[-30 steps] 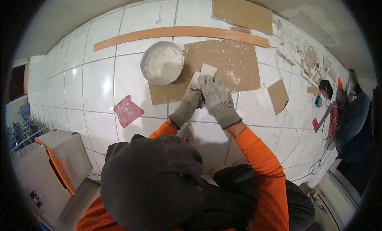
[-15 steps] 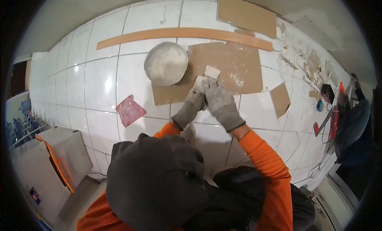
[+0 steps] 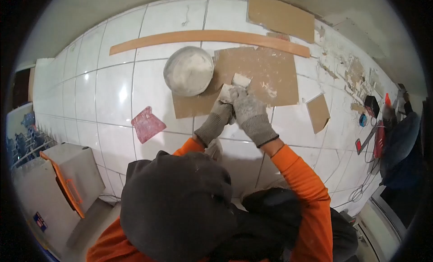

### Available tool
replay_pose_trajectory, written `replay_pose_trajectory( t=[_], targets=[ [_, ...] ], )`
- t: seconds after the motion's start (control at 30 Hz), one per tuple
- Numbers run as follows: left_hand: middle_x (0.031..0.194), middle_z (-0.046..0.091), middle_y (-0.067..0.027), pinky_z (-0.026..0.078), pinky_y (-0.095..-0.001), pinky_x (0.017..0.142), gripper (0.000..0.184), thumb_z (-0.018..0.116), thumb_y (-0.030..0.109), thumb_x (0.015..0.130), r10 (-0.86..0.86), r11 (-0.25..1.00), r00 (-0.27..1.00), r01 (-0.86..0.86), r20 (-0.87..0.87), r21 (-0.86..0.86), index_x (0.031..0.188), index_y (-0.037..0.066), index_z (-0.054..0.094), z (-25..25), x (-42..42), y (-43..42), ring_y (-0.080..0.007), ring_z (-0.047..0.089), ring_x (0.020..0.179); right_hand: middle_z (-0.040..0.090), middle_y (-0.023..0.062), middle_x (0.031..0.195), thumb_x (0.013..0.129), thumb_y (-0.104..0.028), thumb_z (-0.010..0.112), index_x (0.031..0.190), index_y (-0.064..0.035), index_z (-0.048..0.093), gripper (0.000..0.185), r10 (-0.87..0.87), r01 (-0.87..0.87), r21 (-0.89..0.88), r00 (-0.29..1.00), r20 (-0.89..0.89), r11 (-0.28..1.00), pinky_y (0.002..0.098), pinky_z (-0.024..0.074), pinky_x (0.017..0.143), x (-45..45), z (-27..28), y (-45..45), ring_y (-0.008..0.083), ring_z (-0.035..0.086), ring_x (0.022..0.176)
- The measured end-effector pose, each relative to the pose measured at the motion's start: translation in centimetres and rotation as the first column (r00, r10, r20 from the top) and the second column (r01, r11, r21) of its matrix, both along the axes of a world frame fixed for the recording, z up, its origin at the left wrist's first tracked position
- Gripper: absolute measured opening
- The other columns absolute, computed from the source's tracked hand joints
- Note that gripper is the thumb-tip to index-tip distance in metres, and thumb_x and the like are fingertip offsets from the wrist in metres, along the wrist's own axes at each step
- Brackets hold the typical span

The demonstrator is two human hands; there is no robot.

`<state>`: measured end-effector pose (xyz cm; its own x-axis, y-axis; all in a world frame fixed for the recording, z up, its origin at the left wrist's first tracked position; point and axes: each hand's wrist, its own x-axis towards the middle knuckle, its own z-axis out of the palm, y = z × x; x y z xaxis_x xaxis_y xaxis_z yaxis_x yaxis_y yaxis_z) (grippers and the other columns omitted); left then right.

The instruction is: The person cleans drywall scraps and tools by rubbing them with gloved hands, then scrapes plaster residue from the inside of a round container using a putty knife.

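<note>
My two hands, in grey knit gloves, are close together over the front edge of a brown board (image 3: 275, 81) on the tiled floor. My left hand (image 3: 221, 113) is wrapped round a putty knife (image 3: 226, 92) whose pale, coated blade points forward. Just to its right, my right hand (image 3: 249, 109) is closed on a second putty knife (image 3: 242, 80), its blade smeared with white compound. Both handles are hidden in the gloves. Beyond my left hand stands a round bowl (image 3: 188, 72) of whitish compound, partly on the board.
A long wooden strip (image 3: 207, 36) lies behind the bowl. Left of me is a dusty pink cloth-like piece (image 3: 148, 125); right are a small board scrap (image 3: 318, 113) and debris (image 3: 355, 74). Cables and tools lie far right, near another person (image 3: 400, 140). A grey box (image 3: 72, 165) stands left.
Both hands stay together over the board's front edge, with only a very slight shift of the right hand's blade. Everything else is as before.
</note>
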<state>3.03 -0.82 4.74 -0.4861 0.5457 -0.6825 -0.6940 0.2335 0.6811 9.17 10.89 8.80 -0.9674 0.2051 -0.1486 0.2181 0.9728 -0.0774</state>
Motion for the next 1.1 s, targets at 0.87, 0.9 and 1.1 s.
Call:
replay_pose_trajectory(
  t=[0.87, 0.9, 1.1],
  targets=[
    [0.071, 0.051, -0.0009, 0.042, -0.0249, 0.041, 0.003, 0.048, 0.007, 0.093, 0.026, 0.988, 0.994, -0.041, 0.103, 0.146, 0.092, 0.01, 0.05, 1.7, 0.0, -0.3, -0.0105, 0.052, 0.048, 0.061, 0.0128, 0.106, 0.091, -0.017, 0.057, 0.112, -0.0057, 0.059, 0.024, -0.018, 0.017, -0.004, 0.994, -0.111, 1.0, 0.0372, 0.0577, 0.069, -1.2, -1.8, 1.9, 0.0253, 0.066, 0.095],
    [0.071, 0.051, -0.0013, 0.043, -0.0253, 0.042, 0.003, 0.049, 0.008, 0.093, 0.007, 0.991, 0.992, -0.023, 0.126, 0.129, 0.093, 0.009, 0.05, 1.9, -0.5, -0.3, -0.0105, 0.053, 0.051, 0.061, 0.0134, 0.107, 0.091, -0.017, 0.057, 0.113, -0.0048, 0.059, 0.025, -0.029, 0.028, -0.015, 1.0, -0.004, 0.999, 0.0379, 0.0576, 0.071, -1.4, -0.4, 1.4, 0.026, 0.066, 0.097],
    [0.071, 0.052, -0.0033, 0.043, -0.0256, 0.042, 0.008, 0.046, 0.006, 0.09, 0.034, 0.998, 0.994, -0.039, 0.099, 0.042, 0.096, 0.008, 0.051, 1.0, 0.0, -0.5, -0.0125, 0.055, 0.052, 0.061, 0.0158, 0.107, 0.092, -0.017, 0.055, 0.115, -0.0029, 0.059, 0.028, -0.019, 0.016, -0.022, 0.986, -0.164, 1.0, 0.0386, 0.0562, 0.075, 0.6, -2.0, 0.6, 0.0276, 0.065, 0.102]
  ],
)
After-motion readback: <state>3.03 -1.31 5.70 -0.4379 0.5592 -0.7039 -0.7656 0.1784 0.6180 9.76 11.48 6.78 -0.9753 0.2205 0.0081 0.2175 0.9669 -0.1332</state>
